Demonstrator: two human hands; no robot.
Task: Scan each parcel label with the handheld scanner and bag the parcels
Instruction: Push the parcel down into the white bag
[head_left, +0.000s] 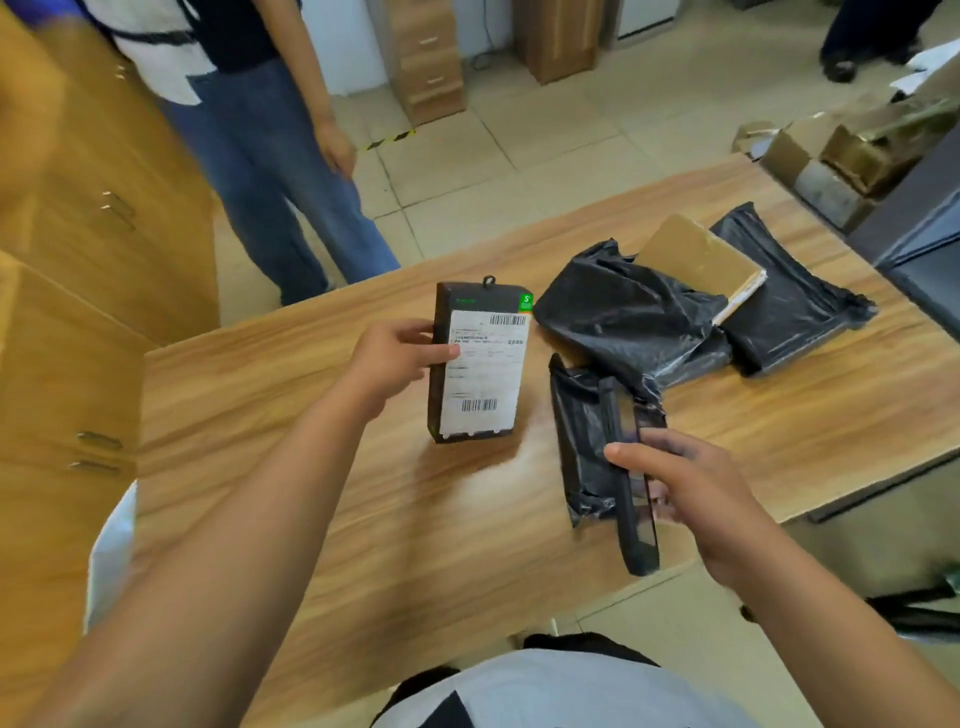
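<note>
wood-grain table (311, 493) is taking up most of the view. tan cabinets (88, 270) are standing along its left side. second person (270, 171) in jeans is standing on the tiled floor (519, 156) past the table's far edge, one hand hanging loose. cardboard boxes (831, 161) are sitting open on the floor off the far right corner.

on the right half of the table, a crumpled black bag (623, 322) is lying just beside a flat black bag (795, 306), edges touching. brown parcel (696, 254) is resting tilted across both of them. small black bag (582, 436) is lying nearer, in front of the crumpled one and touching it.

box (480, 364), dark and slim, is standing on its short end near the table's middle, left of the bags and apart from them. its front is facing the camera. white label (485, 379) is covering most of that front, with barcodes (508, 320) at top right and near the bottom.

scanner (631, 499), a dark slab, is hanging edge-on over the small black bag, well right of the box.

left hand (395, 358) is gripping the box by its left edge, thumb lying across the label's left margin, fingers wrapping behind. right hand (696, 488) is gripping the scanner, fingers curling round its right side, thumb stretching over the upper edge.

cannot tell whether the scanner is touching the bag under it.
</note>
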